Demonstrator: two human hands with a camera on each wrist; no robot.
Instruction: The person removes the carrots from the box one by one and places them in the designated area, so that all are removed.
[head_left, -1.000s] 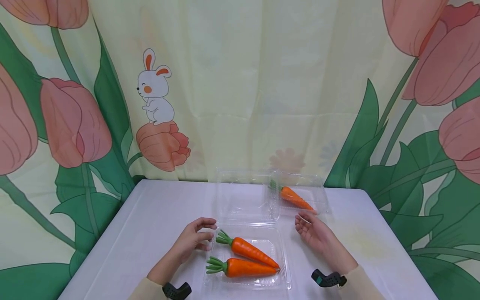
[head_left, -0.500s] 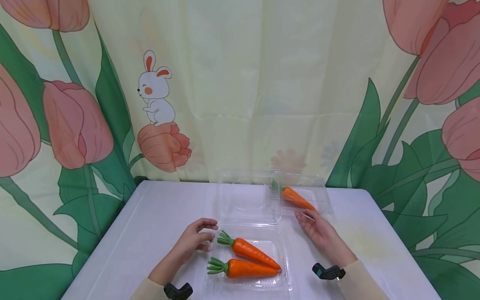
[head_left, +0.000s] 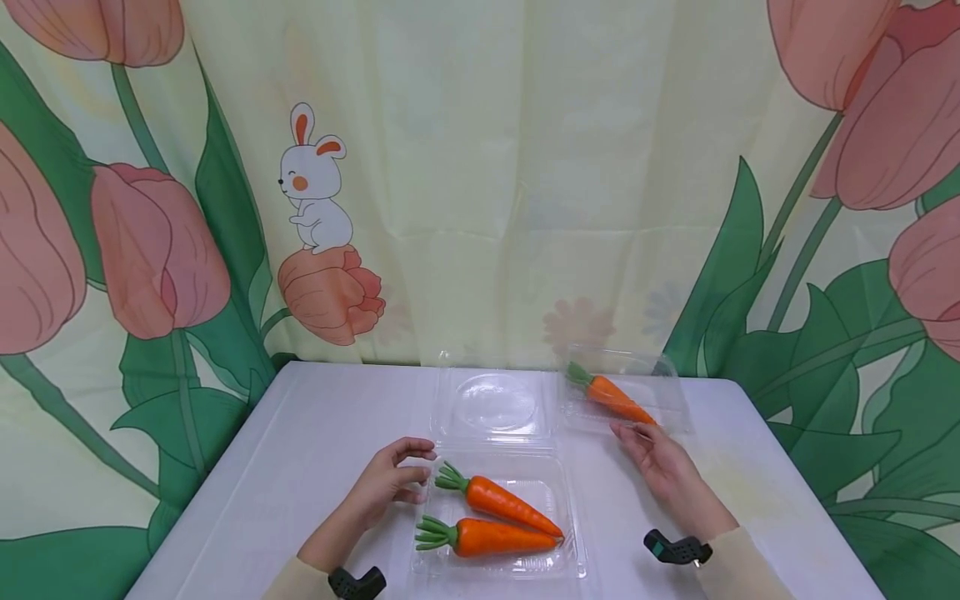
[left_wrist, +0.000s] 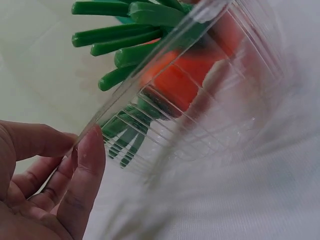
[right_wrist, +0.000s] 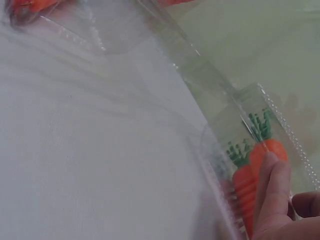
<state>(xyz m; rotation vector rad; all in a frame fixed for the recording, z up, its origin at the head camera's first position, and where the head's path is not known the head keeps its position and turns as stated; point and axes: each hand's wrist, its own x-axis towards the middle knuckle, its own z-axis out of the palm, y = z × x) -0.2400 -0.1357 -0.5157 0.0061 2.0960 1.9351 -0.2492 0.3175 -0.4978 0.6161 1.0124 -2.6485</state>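
Note:
An open clear plastic clamshell box (head_left: pixel 567 500) lies on the table in front, its lid (head_left: pixel 491 404) spread out behind. Two orange carrots (head_left: pixel 510 504) with green tops lie side by side in its base. My left hand (head_left: pixel 386 479) pinches the base's left rim between thumb and fingers, as the left wrist view shows close up. Farther back on the right, my right hand (head_left: pixel 663 471) holds the near edge of a second clear plastic box (head_left: pixel 667 387). Inside it lies a carrot (head_left: pixel 618 400). In the right wrist view a second carrot shape beside it may be a reflection.
The white tabletop (head_left: pixel 330 408) reaches back to a printed curtain (head_left: pixel 465 167) with tulips and a rabbit. Dark bands with small devices (head_left: pixel 675 547) sit at both wrists.
My right hand has moved right, and the second box with its carrot has shifted right along with it, away from the open lid. My left hand has stayed at the front box.

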